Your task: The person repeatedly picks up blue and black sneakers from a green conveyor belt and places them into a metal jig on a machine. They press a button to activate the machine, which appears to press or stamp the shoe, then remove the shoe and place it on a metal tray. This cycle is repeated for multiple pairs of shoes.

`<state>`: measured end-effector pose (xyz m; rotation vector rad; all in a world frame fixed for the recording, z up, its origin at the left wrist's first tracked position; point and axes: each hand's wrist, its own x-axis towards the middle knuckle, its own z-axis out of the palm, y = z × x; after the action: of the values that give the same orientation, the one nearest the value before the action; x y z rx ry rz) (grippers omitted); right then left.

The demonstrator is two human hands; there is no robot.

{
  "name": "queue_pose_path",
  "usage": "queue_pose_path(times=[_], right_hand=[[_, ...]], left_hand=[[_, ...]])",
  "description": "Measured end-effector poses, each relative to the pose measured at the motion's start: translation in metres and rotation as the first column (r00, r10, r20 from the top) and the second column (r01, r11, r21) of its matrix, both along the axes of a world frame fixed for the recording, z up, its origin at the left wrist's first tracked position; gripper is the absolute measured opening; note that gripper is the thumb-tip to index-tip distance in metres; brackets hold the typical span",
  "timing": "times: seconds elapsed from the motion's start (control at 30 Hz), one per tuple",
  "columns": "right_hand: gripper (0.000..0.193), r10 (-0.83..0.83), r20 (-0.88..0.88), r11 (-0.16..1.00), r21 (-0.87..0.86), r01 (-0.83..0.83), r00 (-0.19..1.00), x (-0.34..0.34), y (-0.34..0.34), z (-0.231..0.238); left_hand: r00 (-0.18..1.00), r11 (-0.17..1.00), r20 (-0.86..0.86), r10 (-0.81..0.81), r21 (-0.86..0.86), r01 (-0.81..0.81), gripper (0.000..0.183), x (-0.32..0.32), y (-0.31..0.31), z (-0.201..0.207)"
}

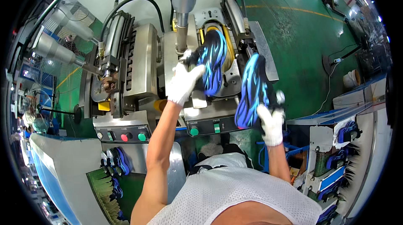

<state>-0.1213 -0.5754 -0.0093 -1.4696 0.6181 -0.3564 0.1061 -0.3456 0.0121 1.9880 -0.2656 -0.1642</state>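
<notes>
My left hand point(183, 83), in a white glove, grips a shoe point(215, 63) at its black side. Swirled blue and black patterning faces up on this shoe, which is over the yellow-edged station point(229, 53) of the machine. My right hand point(273, 125), also gloved in white, is closed on a second shoe point(251, 92) of the same pattern. That one is apart from the first, to its right, above the machine's front right corner. Fingers of both hands are partly hidden behind the shoes.
A steel press column point(181, 27) stands beside my left hand. Left of it is another machine station point(142, 61). Control panels point(126, 134) with coloured buttons line the front. Racks hold more shoes at lower left point(115, 162) and right point(346, 134).
</notes>
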Motion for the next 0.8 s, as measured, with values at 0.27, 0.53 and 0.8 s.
queue_pose_path(times=[0.27, 0.53, 0.8], right_hand=[[0.059, 0.088, -0.528, 0.534, -0.691, -0.488, 0.844, 0.322, -0.022, -0.038], [0.062, 0.138, -0.566, 0.380, -0.728, -0.571, 0.813, 0.370, -0.008, -0.127], [0.075, 0.309, -0.025, 0.213, -0.973, -0.095, 0.951, 0.240, 0.070, -0.083]], left_hand=[[0.959, 0.999, -0.282, 0.039, 0.026, -0.033, 0.066, -0.216, 0.184, -0.015], [0.620, 0.725, -0.377, 0.688, 0.375, -0.577, 0.067, -0.365, 0.266, -0.118], [0.513, 0.501, -0.125, 0.849, 0.495, -0.710, 0.069, -0.380, 0.257, -0.282]])
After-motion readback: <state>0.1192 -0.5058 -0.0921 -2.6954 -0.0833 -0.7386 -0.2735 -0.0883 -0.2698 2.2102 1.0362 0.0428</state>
